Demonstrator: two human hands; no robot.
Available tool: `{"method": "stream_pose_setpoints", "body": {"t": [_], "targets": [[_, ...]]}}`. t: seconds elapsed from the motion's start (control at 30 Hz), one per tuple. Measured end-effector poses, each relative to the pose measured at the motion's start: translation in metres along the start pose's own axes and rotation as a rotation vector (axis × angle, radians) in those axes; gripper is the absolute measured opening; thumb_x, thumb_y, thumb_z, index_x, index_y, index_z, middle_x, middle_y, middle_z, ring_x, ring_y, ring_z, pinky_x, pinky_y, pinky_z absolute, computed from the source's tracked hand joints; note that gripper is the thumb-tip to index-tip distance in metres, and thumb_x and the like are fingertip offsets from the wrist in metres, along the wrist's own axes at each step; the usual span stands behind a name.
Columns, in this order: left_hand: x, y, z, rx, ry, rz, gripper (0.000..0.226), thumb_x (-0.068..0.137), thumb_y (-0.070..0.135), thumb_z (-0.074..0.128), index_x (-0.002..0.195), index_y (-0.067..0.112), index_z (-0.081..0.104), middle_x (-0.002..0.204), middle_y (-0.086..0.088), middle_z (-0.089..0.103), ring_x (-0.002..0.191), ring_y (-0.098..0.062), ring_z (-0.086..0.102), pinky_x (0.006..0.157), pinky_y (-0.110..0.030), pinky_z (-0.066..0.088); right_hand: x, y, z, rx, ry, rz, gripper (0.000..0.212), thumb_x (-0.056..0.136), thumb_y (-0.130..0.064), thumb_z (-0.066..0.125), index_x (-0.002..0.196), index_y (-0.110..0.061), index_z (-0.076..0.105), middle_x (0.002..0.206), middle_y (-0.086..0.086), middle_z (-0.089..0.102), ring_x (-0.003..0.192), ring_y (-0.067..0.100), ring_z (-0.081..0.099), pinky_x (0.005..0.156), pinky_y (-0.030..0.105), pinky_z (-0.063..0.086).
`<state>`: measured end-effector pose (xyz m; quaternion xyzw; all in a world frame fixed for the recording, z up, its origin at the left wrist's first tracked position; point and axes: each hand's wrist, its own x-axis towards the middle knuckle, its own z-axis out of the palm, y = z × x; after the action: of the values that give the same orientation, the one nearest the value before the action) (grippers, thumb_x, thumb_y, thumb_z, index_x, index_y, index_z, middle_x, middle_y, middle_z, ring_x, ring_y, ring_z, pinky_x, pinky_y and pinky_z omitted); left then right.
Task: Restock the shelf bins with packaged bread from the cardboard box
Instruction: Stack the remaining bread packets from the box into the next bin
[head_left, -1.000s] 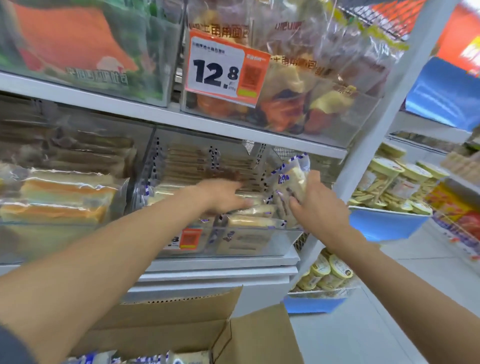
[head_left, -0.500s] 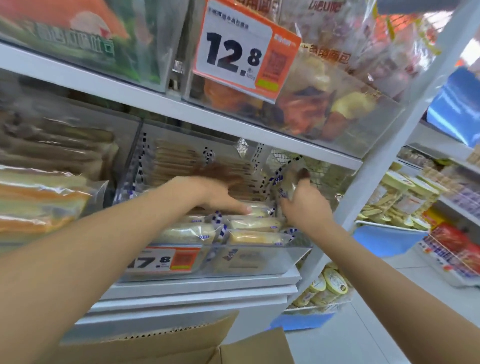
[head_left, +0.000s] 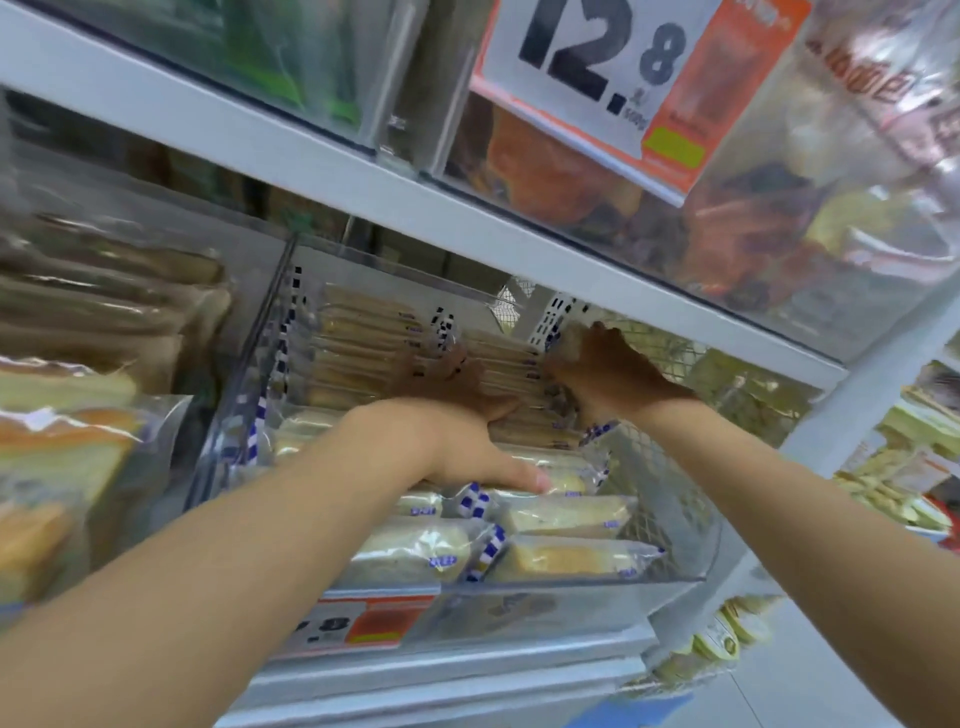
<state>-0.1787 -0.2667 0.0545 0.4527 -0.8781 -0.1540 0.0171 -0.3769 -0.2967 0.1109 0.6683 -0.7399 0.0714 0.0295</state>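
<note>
A clear plastic shelf bin (head_left: 561, 597) on the middle shelf holds several flat bread packets (head_left: 566, 556) in clear wrap with blue-and-white checked edges. My left hand (head_left: 457, 436) reaches into the bin with straight fingers and presses on the stacked packets, thumb lying on a front one. My right hand (head_left: 608, 374) is deep at the bin's back right, under the upper shelf, fingers curled round one bread packet (head_left: 553, 322) that it holds upright against the rear stack. The cardboard box is out of view.
The white upper shelf (head_left: 467, 218) hangs low over both hands, carrying bins of pastries and a 12.8 price tag (head_left: 623, 67). A bin of sliced bread (head_left: 57, 441) stands left. A wire mesh side (head_left: 654, 488) bounds the bin on the right.
The view has tilted up and closer, so the cardboard box has dropped out of sight. Both hands have pushed deeper into the bin; the right hand carried its packet to the back stack.
</note>
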Motion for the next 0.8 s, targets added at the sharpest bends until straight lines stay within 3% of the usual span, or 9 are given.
{"method": "stream_pose_setpoints", "body": {"t": [0.07,0.1,0.17,0.23,0.4,0.53,0.63,0.73,0.8], "targets": [[-0.002,0.001,-0.001,0.004,0.004,0.0,0.099,0.061,0.098,0.029,0.146,0.057,-0.001,0.162,0.007,-0.015,0.145,-0.017,-0.029,0.112,-0.061,-0.017,-0.008,0.0,0.005,0.035,0.07,-0.056,0.033,0.099,-0.035,0.049,0.122,-0.012,0.047,0.088,-0.006,0.044,0.07,0.01,0.048,0.056,0.028,0.036],[-0.003,0.001,-0.001,0.003,0.002,-0.002,0.098,0.062,0.098,0.029,0.146,0.057,-0.001,0.162,0.007,-0.016,0.145,-0.017,-0.029,0.112,-0.061,-0.017,-0.012,0.002,0.009,0.028,0.109,-0.084,0.04,0.1,-0.032,0.048,0.132,-0.009,0.038,0.098,-0.001,0.048,0.078,0.016,0.054,0.064,0.031,0.041],[-0.005,0.002,-0.002,0.006,0.005,-0.005,0.097,0.064,0.097,0.029,0.147,0.057,-0.001,0.162,0.006,-0.017,0.145,-0.017,-0.029,0.112,-0.061,-0.018,-0.015,0.009,0.016,-0.065,0.147,-0.118,0.055,0.101,-0.027,0.046,0.144,-0.001,0.023,0.133,0.019,0.043,0.117,0.037,0.049,0.094,0.043,0.043],[-0.005,0.003,-0.002,0.026,0.01,-0.006,0.096,0.065,0.096,0.028,0.147,0.056,-0.001,0.162,0.005,-0.017,0.146,-0.017,-0.028,0.113,-0.06,-0.018,-0.01,0.014,0.019,-0.161,0.113,-0.134,0.058,0.102,-0.028,0.042,0.145,0.004,0.022,0.146,0.025,0.031,0.134,0.042,0.033,0.108,0.045,0.03],[-0.007,0.005,-0.006,0.045,0.017,-0.007,0.095,0.066,0.096,0.027,0.148,0.055,-0.001,0.163,0.004,-0.016,0.146,-0.018,-0.026,0.114,-0.06,-0.017,-0.005,0.008,0.012,-0.105,0.059,-0.145,0.069,0.1,-0.043,0.043,0.141,0.008,0.022,0.148,0.024,0.025,0.139,0.038,0.024,0.114,0.044,0.025],[-0.01,0.005,-0.007,0.049,0.014,-0.01,0.095,0.067,0.095,0.027,0.149,0.053,0.001,0.163,0.004,-0.014,0.147,-0.018,-0.024,0.114,-0.06,-0.014,0.0,0.01,0.026,0.015,0.053,-0.157,0.054,0.1,-0.034,0.046,0.136,0.0,0.024,0.134,0.02,0.037,0.121,0.036,0.046,0.1,0.045,0.042],[-0.01,0.005,-0.007,0.071,0.024,0.002,0.094,0.068,0.095,0.025,0.149,0.053,0.002,0.164,0.004,-0.012,0.148,-0.017,-0.022,0.115,-0.06,-0.011,0.011,0.01,0.027,0.032,0.002,-0.104,0.056,0.098,-0.036,0.044,0.14,-0.004,0.022,0.142,0.017,0.031,0.129,0.037,0.039,0.107,0.05,0.037],[-0.011,0.004,-0.009,0.08,0.021,0.005,0.094,0.069,0.094,0.025,0.149,0.052,0.002,0.164,0.003,-0.011,0.148,-0.018,-0.021,0.115,-0.06,-0.01,0.018,0.008,0.026,-0.014,-0.066,-0.123,0.067,0.096,-0.055,0.039,0.138,-0.004,0.027,0.142,0.012,0.029,0.135,0.033,0.03,0.113,0.05,0.031],[-0.012,0.005,-0.009,0.076,0.024,0.001,0.094,0.069,0.094,0.025,0.149,0.051,0.002,0.164,0.003,-0.01,0.148,-0.017,-0.021,0.115,-0.06,-0.009,0.018,0.008,0.029,-0.014,-0.078,-0.123,0.068,0.095,-0.058,0.038,0.134,-0.003,0.033,0.144,0.012,0.028,0.136,0.032,0.027,0.114,0.049,0.029]]}}
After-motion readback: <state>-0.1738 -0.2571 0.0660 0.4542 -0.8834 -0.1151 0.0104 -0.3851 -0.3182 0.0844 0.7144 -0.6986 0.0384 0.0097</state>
